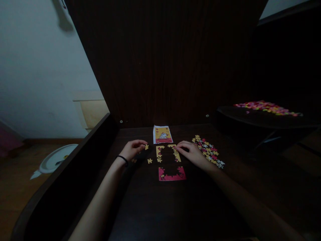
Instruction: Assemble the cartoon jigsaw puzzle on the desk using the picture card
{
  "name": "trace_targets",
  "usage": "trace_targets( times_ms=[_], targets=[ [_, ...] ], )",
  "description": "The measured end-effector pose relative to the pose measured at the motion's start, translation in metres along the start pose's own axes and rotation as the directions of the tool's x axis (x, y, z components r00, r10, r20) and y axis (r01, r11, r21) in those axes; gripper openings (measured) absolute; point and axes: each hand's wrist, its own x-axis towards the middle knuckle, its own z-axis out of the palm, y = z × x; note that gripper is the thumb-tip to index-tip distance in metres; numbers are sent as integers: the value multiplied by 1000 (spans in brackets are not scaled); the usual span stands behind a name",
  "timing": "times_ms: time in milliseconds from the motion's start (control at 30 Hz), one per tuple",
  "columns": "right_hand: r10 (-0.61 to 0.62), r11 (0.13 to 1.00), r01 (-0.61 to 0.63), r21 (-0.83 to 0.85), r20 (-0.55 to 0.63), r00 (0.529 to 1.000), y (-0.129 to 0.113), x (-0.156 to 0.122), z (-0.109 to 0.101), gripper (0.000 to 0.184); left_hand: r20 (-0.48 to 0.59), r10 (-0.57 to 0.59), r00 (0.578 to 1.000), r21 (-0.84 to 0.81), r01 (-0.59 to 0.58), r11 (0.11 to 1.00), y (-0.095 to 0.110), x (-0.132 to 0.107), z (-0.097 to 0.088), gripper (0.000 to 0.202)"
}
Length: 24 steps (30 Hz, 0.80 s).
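A yellow puzzle piece (146, 147) is pinched between the thumb and fingers of my left hand (133, 149), which wears a black band at the wrist. Curled together, the fingertips of my right hand (192, 153) rest on the upper edge of the right-hand yellow puzzle section (177, 156). Opposite it lies the left-hand yellow section (158, 154), with a gap between the two. Nearer to me is a joined pink section (172, 178), apart from the yellow ones. A loose yellow piece (149, 161) lies by my left hand, and another is partly in shadow below it.
Behind the sections lies a picture card (162, 134) showing a white animal on yellow and pink. Loose yellow, pink and white pieces (207, 149) are heaped right of my right hand. A dark raised side panel (75, 167) borders the left. Small colourful bits (268, 107) cover a surface at right.
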Motion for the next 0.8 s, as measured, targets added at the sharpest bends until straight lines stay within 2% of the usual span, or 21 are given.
trace_targets(
  times_ms=[233, 500, 667, 800],
  targets=[
    [8, 1000, -8, -29, -12, 1000, -2, 0, 0, 19, -97, -16, 995, -55, 11, 998, -1, 2, -13, 12],
    [13, 999, -14, -53, -5, 1000, -1, 0, 0, 17, -108, -12, 994, -37, 8, 999, -7, 4, -15, 17],
    [20, 998, -20, -60, -9, 1000, -1, 0, 0, 18, -56, -136, 989, 55, 139, 989, -21, 8, -6, 12],
    [9, 998, -9, -61, 2, 1000, 0, 0, 0, 18, -38, -195, 980, 99, 197, 975, -32, 10, 2, 7]
  ],
)
